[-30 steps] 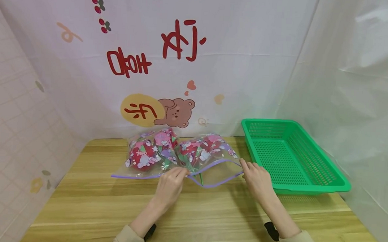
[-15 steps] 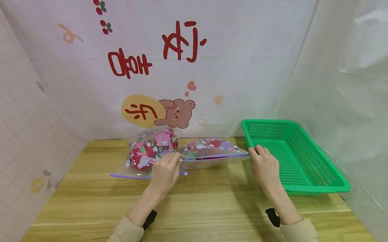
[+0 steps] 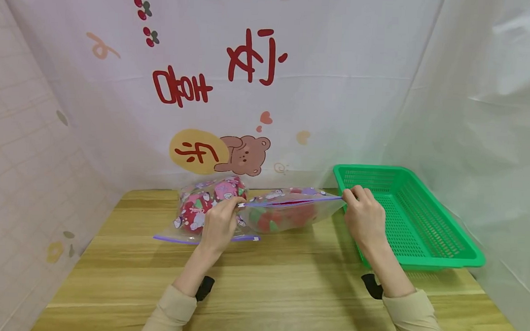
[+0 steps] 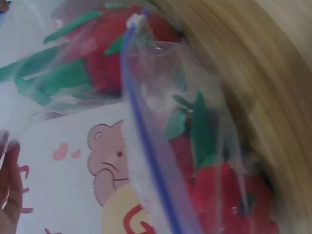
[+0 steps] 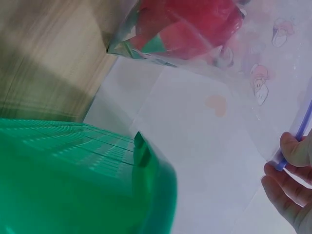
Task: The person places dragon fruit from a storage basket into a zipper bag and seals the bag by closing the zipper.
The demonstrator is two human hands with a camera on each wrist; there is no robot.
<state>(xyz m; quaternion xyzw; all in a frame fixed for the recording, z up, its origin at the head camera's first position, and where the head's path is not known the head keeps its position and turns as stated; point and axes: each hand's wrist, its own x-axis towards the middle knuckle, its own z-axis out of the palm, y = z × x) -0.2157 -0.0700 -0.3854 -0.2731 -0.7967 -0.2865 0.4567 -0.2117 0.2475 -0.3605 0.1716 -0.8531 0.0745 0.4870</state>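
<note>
In the head view, a clear printed zip bag [image 3: 289, 217] with a purple zip strip hangs stretched between both hands. My left hand [image 3: 220, 225] pinches the strip's left end, beside a small white slider [image 3: 241, 204]. The right hand [image 3: 364, 216] pinches the opposite end, thumb and fingertips on the strip in the right wrist view. Red soft-looking things with green leaf-like parts [image 4: 107, 63] show through the held bag. A second such zip bag [image 3: 196, 217], also filled with red and green things, lies on the table behind the left hand, its purple strip toward me.
A green plastic basket [image 3: 459, 231] with perforated walls stands at the right, close beside the right hand. Behind the wooden table [image 3: 259, 293] hangs a white printed cloth [image 3: 335, 89], with more white cloth at both sides.
Both hands have moved apart and lifted the strip up and away. The bag's mouth, gaping a second ago, is now drawn into a narrow line, and its body hangs toward the table.
</note>
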